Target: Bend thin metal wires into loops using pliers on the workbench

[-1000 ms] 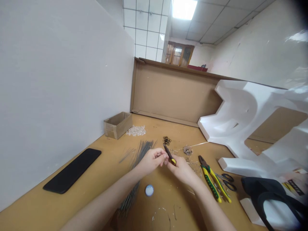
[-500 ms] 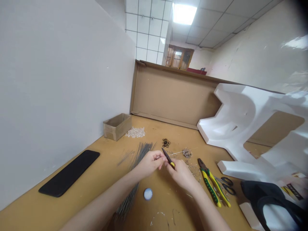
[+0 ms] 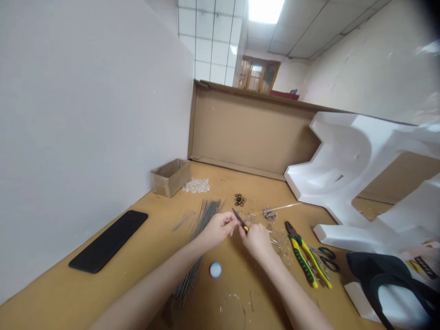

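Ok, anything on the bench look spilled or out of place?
Yes: shiny wire scraps lie strewn beside the pliers, and a loose loop sits nearer the camera, looking like scattered offcuts rather than sorted pieces.

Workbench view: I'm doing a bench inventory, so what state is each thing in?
left hand, fingers pinched beside the tool's tip
right hand, gripping the tool
small black-and-yellow tool, held up off the bench
green-and-yellow pliers, lying on the bench
black-handled scissors, lying beside the pliers
cardboard box, upright, open-topped
black rubber rings, loose small heap
metal rods, loosely spread bundle
white foam block, lying on the bench, unwrapped
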{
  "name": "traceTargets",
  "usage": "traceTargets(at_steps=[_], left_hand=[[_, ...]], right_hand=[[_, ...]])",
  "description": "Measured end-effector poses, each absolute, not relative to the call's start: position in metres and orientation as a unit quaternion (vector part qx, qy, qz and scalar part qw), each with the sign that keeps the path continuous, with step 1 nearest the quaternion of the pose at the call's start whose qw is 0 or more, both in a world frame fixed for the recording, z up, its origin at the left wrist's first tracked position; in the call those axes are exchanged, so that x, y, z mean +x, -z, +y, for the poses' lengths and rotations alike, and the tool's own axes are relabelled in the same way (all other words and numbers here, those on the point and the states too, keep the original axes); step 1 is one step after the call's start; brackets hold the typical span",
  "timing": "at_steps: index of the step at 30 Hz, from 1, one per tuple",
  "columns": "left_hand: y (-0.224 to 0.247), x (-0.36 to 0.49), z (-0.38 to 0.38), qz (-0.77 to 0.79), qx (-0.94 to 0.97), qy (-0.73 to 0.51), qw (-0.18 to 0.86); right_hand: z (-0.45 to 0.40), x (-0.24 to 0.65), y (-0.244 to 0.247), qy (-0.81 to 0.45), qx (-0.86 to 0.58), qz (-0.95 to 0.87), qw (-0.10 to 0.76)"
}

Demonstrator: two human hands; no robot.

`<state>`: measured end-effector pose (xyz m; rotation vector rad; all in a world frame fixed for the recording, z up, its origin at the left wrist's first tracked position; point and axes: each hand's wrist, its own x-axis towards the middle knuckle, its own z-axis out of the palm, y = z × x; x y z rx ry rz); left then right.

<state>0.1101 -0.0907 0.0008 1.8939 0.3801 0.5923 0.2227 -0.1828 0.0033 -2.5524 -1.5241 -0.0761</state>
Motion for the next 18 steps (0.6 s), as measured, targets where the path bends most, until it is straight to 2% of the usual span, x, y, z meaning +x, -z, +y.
traceTargets(at_steps=[6, 11, 15, 18], left_hand=[[0.014, 0.115, -0.091, 0.227, 0.856, -0.276, 0.373], [0.009, 0.111, -0.096, 0.236, 0.869, -0.285, 0.330], [0.010, 0.111, -0.095, 0.235, 0.858, -0.299, 0.345], [0.013, 0.114, -0.092, 0.209, 0.819, -0.296, 0.444]], right_hand=[[-0.183, 0.224, -0.003, 0.025, -0.866, -0.492, 0.080], [-0.187, 0.223, -0.004, 0.006, -0.853, -0.515, 0.081], [-0.189, 0.228, -0.004, -0.026, -0.840, -0.531, 0.107], [-0.190, 0.237, -0.004, -0.097, -0.806, -0.562, 0.158]])
